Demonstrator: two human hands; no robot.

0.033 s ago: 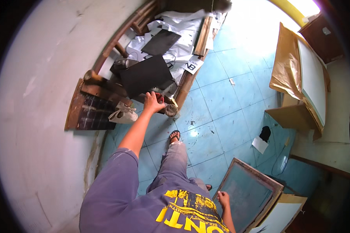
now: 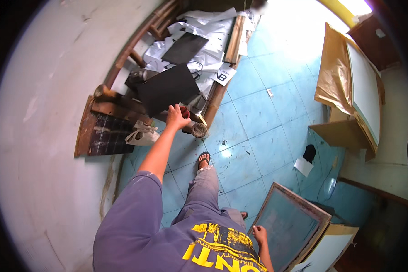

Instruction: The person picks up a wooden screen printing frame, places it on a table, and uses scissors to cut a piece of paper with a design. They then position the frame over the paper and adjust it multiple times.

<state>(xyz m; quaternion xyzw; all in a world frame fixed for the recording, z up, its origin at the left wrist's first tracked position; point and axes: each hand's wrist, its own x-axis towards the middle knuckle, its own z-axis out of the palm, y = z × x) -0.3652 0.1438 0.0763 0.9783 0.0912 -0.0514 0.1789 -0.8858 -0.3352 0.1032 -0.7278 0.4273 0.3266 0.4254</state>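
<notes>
Blue tiled floor [image 2: 263, 118] stretches out past a bamboo-railed worktop [image 2: 216, 103] heaped with white sheets [image 2: 218, 32], where a flat black panel [image 2: 169, 89] lies. My left hand [image 2: 177, 118] is at the panel's near edge, grasping a small red item [image 2: 185, 112] mostly hidden by my fingers. A whitish bag [image 2: 143, 135] sits just off the panel's near left corner. Well right of the panel, closer to my body, my right hand [image 2: 259, 234] is loosely curled near a framed screen [image 2: 291, 224]; I cannot tell whether it holds anything.
</notes>
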